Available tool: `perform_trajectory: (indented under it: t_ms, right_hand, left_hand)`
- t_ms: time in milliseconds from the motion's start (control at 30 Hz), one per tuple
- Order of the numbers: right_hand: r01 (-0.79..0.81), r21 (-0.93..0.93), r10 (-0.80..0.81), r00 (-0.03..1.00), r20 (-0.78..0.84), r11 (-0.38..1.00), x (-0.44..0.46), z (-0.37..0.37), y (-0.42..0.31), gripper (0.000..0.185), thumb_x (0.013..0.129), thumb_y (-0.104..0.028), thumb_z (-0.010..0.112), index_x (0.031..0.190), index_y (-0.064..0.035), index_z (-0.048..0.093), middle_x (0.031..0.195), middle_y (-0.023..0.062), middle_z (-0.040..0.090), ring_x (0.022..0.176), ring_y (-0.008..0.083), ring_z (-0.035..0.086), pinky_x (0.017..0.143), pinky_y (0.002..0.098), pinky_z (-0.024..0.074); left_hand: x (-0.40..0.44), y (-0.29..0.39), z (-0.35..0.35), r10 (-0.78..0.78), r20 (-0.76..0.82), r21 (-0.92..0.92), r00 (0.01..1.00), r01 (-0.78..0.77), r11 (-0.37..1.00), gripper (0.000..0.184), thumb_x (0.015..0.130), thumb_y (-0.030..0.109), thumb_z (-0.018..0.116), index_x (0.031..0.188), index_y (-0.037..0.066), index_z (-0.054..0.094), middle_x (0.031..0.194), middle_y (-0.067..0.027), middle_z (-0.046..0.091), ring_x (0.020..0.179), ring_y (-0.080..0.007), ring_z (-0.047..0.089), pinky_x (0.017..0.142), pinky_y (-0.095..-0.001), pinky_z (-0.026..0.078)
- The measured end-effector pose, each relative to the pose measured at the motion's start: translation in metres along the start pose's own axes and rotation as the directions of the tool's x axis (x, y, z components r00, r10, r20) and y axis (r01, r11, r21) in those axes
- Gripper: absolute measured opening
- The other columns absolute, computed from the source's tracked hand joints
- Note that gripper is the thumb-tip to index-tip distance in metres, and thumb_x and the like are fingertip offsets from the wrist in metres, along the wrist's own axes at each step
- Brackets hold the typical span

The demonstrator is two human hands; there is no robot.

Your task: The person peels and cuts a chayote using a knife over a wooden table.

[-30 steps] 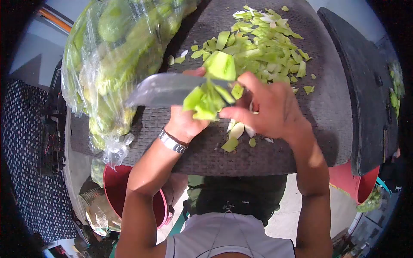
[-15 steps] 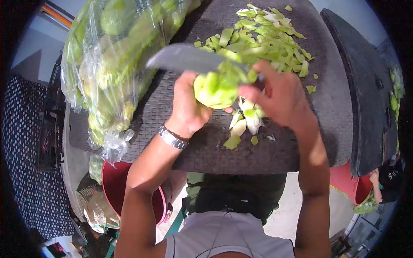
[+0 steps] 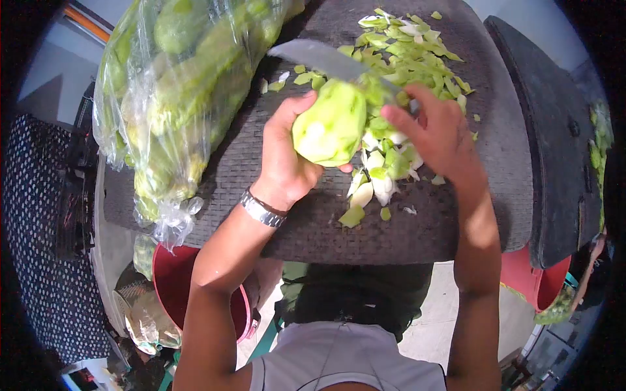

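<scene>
A peeled pale green vegetable (image 3: 329,124) rests in my left hand (image 3: 287,153), whose thumb and fingers wrap round it. My right hand (image 3: 440,133) grips a large knife (image 3: 319,58) by its handle, which is mostly hidden. The blade points to the upper left, above and beyond the vegetable, with blurred green peel near its handle end. Under and beside my right hand lie green and white peelings (image 3: 375,179). A larger heap of green peelings (image 3: 411,55) spreads farther back on the dark woven-textured table (image 3: 313,238).
A clear plastic bag (image 3: 176,98) full of green vegetables lies on the table's left. Red buckets (image 3: 238,313) stand below the front edge, left and right. A dark board or seat (image 3: 554,143) is at the right. A person's arm (image 3: 587,274) shows at the far right.
The knife and my right hand have moved up and away from me. The vegetable has turned in my left hand, showing a broad peeled face. More peelings lie on the table below my right hand.
</scene>
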State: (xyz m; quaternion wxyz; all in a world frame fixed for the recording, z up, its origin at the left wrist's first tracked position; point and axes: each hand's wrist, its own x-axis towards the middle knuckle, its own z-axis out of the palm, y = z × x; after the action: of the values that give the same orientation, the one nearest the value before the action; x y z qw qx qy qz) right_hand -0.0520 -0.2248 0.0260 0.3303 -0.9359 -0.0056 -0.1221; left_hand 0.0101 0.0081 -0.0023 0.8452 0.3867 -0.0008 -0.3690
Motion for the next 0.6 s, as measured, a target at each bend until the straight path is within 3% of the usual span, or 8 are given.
perform_trajectory:
  t_ms: [133, 233, 333, 400, 433, 467, 600]
  right_hand:
    - [-0.136, -0.009, 0.136, 0.990, -0.036, 0.991, 0.003, -0.009, 0.000, 0.052, 0.093, -0.053, 0.074, 0.096, -0.0014, 0.066, 0.066, 0.0160, 0.066, 0.062, 0.0312, 0.070, 0.062, 0.0431, 0.0528]
    - [-0.051, -0.059, 0.044, 0.993, -0.106, 0.997, -0.001, -0.002, 0.000, 0.048, 0.092, -0.045, 0.077, 0.112, -0.0027, 0.067, 0.055, 0.0073, 0.054, 0.050, 0.0163, 0.055, 0.051, 0.0366, 0.0403]
    - [-0.098, -0.117, 0.088, 0.992, -0.090, 0.988, -0.005, 0.003, -0.004, 0.050, 0.090, -0.035, 0.080, 0.124, -0.0043, 0.061, 0.061, 0.0074, 0.060, 0.056, 0.0208, 0.061, 0.056, 0.0372, 0.0464]
    - [-0.116, -0.124, 0.113, 0.993, -0.029, 0.985, -0.004, 0.003, -0.004, 0.059, 0.087, -0.031, 0.080, 0.132, -0.0057, 0.052, 0.071, 0.0114, 0.068, 0.068, 0.0300, 0.069, 0.065, 0.0438, 0.0526]
    - [-0.123, -0.127, 0.125, 0.992, 0.005, 0.984, -0.004, 0.003, -0.003, 0.064, 0.086, -0.029, 0.081, 0.136, -0.0064, 0.047, 0.077, 0.0133, 0.071, 0.074, 0.0347, 0.073, 0.070, 0.0471, 0.0557]
    - [-0.088, -0.099, 0.090, 0.996, 0.009, 0.991, -0.005, 0.004, -0.003, 0.066, 0.085, -0.024, 0.080, 0.137, -0.0064, 0.045, 0.077, 0.0135, 0.071, 0.076, 0.0356, 0.073, 0.071, 0.0477, 0.0557]
    - [0.044, 0.028, -0.045, 0.999, 0.024, 0.999, -0.013, 0.006, -0.008, 0.071, 0.082, -0.011, 0.079, 0.142, -0.0063, 0.040, 0.078, 0.0139, 0.071, 0.080, 0.0392, 0.073, 0.073, 0.0495, 0.0555]
  left_hand:
    - [-0.002, 0.001, 0.009, 0.002, -0.011, -0.005, 1.000, -0.003, 1.000, 0.057, 0.101, 0.048, 0.051, 0.134, 0.003, 0.061, 0.111, -0.0159, 0.074, 0.084, -0.0353, 0.075, 0.056, -0.0424, 0.061]
    - [-0.003, 0.001, 0.008, 0.030, -0.039, 0.016, 0.999, -0.029, 0.999, 0.057, 0.100, 0.047, 0.054, 0.134, 0.002, 0.062, 0.110, -0.0172, 0.074, 0.084, -0.0352, 0.075, 0.056, -0.0432, 0.062]
    - [-0.005, 0.003, 0.004, 0.034, 0.060, 0.150, 0.998, -0.043, 0.988, 0.060, 0.097, 0.045, 0.059, 0.134, -0.002, 0.060, 0.110, -0.0195, 0.073, 0.086, -0.0341, 0.075, 0.061, -0.0445, 0.063]
    - [-0.007, 0.004, 0.002, -0.012, 0.188, 0.279, 0.982, -0.042, 0.959, 0.066, 0.094, 0.045, 0.064, 0.137, -0.004, 0.058, 0.111, -0.0207, 0.073, 0.088, -0.0328, 0.075, 0.068, -0.0434, 0.063]
    - [-0.007, -0.002, 0.007, 0.063, 0.166, 0.332, 0.984, -0.116, 0.936, 0.078, 0.087, 0.043, 0.070, 0.144, -0.007, 0.051, 0.117, -0.0207, 0.071, 0.100, -0.0297, 0.073, 0.085, -0.0394, 0.062]
    - [-0.008, -0.002, 0.013, 0.023, 0.262, 0.355, 0.965, -0.119, 0.927, 0.090, 0.081, 0.037, 0.076, 0.153, -0.005, 0.042, 0.125, -0.0194, 0.068, 0.110, -0.0270, 0.070, 0.096, -0.0338, 0.056]
    - [-0.011, -0.005, 0.012, -0.129, 0.365, 0.496, 0.922, -0.075, 0.865, 0.114, 0.074, 0.023, 0.085, 0.167, 0.011, 0.022, 0.126, -0.0144, 0.065, 0.112, -0.0230, 0.064, 0.103, -0.0332, 0.048]
